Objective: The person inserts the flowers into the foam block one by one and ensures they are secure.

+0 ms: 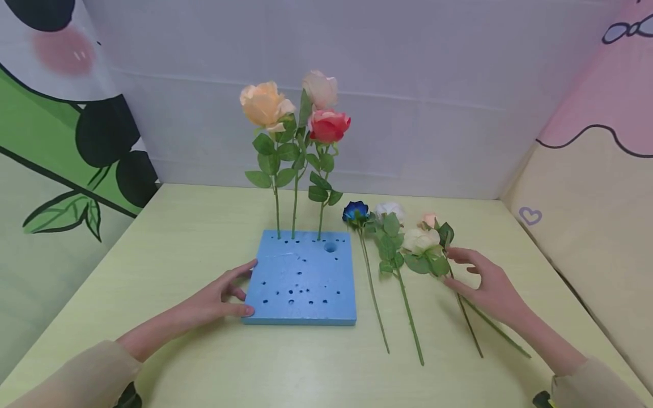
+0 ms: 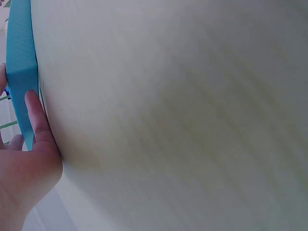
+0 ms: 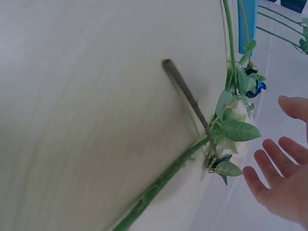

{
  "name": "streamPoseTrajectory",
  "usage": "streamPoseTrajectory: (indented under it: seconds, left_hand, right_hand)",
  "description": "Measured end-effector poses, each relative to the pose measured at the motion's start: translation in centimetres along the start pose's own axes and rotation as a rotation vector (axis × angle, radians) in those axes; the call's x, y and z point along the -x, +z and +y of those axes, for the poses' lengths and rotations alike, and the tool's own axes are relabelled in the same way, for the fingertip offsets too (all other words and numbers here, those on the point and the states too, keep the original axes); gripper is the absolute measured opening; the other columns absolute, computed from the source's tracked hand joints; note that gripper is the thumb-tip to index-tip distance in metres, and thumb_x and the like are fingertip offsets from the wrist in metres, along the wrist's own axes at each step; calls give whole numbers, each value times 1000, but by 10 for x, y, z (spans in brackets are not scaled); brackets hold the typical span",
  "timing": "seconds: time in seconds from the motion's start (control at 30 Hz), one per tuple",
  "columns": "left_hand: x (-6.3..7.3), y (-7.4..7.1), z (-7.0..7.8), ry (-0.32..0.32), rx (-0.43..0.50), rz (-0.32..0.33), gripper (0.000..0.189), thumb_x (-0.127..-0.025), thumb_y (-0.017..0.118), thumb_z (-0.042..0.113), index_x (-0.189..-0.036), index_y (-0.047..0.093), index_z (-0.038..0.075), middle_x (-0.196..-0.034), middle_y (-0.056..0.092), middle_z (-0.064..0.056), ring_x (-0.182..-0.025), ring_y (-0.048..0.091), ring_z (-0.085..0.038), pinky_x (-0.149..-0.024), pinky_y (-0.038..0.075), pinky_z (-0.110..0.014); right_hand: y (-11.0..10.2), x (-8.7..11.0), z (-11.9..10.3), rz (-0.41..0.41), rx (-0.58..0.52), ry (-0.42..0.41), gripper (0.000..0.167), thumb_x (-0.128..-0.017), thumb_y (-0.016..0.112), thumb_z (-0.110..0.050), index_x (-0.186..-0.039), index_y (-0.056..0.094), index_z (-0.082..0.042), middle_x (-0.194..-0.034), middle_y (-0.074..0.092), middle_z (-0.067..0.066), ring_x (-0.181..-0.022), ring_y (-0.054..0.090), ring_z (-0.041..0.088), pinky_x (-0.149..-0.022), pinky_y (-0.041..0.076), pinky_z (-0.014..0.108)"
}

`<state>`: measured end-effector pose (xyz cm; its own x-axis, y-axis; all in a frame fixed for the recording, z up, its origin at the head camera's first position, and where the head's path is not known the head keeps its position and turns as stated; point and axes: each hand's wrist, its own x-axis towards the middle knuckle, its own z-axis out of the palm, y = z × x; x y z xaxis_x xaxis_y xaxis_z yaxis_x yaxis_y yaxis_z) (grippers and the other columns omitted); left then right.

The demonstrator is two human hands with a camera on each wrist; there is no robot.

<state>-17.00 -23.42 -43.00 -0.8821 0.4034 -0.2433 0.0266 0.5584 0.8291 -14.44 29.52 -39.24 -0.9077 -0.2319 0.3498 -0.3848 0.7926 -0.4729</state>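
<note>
My left hand touches the left side of a blue foam block, index fingertip higher on the edge and thumb at the near left corner. In the left wrist view, the thumb lies along the block's side wall. Holes dot the block's top. An orange-yellow rose, a pale pink rose and a red rose stand upright in its back row. My right hand hovers with parted, slightly bent fingers beside a cream rose and a peach rose, overlapping their stems in the head view.
Between block and right hand, a blue rose and a white rose lie on the pale table, stems toward me. A light cloth backdrop rises behind the table, with printed cloth at the right side.
</note>
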Motion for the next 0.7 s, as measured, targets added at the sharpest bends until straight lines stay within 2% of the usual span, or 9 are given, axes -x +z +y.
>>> streamPoseTrajectory:
  seconds: [0.1, 0.3, 0.47, 0.7]
  left_hand:
    - [0, 0, 0, 2, -3, 2, 97, -84, 78, 34, -159, 18, 26, -160, 26, -16, -113, 53, -25, -82, 46, -31]
    - [0, 1, 0, 7, 1, 6, 97, -83, 78, 34, -159, 18, 25, -161, 26, -16, -112, 53, -25, -84, 45, -33]
    - [1, 0, -1, 11, 11, -6, 96, -84, 78, 33, -159, 17, 27, -161, 25, -16, -114, 52, -26, -82, 46, -31]
    - [0, 0, -1, 10, 14, -6, 97, -84, 78, 33, -159, 17, 28, -161, 25, -15, -114, 52, -25, -83, 46, -31]
  right_hand:
    - [-1, 9, 7, -13, 9, 29, 57, -88, 76, -22, -139, 53, -11, -128, 65, 12, -114, 57, 22, -89, 47, 20]
    - [2, 22, 17, -40, 8, 84, 61, -85, 78, -21, -138, 52, -8, -119, 66, 13, -103, 61, 28, -80, 51, 25]
    - [4, 27, 21, -75, -10, 131, 63, -82, 80, -21, -137, 52, -3, -110, 63, 11, -89, 60, 18, -70, 50, 23]
    - [7, 29, 24, -204, -32, 229, 71, -82, 81, -27, -139, 47, 0, -108, 59, 10, -80, 54, 3, -65, 47, 20]
